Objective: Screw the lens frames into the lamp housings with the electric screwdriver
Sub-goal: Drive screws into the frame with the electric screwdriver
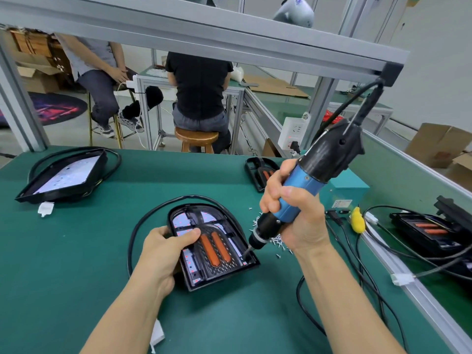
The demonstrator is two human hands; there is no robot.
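The right hand (288, 210) is wrapped tight around the blue barrel of the electric screwdriver (309, 182), which leans in from the right, with the bit down at the near right corner of the lamp housing (214, 249). The left hand (166, 246) grips the housing's left edge, thumb over the lens frame (204, 233). The whole assembly sits around the middle of the bench (76, 251).

What could bite here: the driver comes in at a pretty steep slant, so if the bit isn't square in the screw head it'll probably cam out and skate across the black frame or the orange lens strips (217, 249). A crooked screw could also cross-thread the plastic boss. The left hand only pins one side, so torque at the far corner might spin the housing on the mat. The housing's black cable (143, 226) loops round the back and left of it and could tug it too.

The pile of loose screws (270, 238) lies just right of the housing, right under the driver hand, easy to scatter.

The bench has a green mat top. Another housing (63, 175) sits at the far left corner, one more (260, 172) at the far edge behind the driver, and a fourth (429, 231) over at the right edge among tangled leads. A teal box (347, 187) sits behind the driver. Aluminium framing (204, 29) runs overhead. Beyond the bench, two people sit on stools at other stations, with cardboard boxes about.
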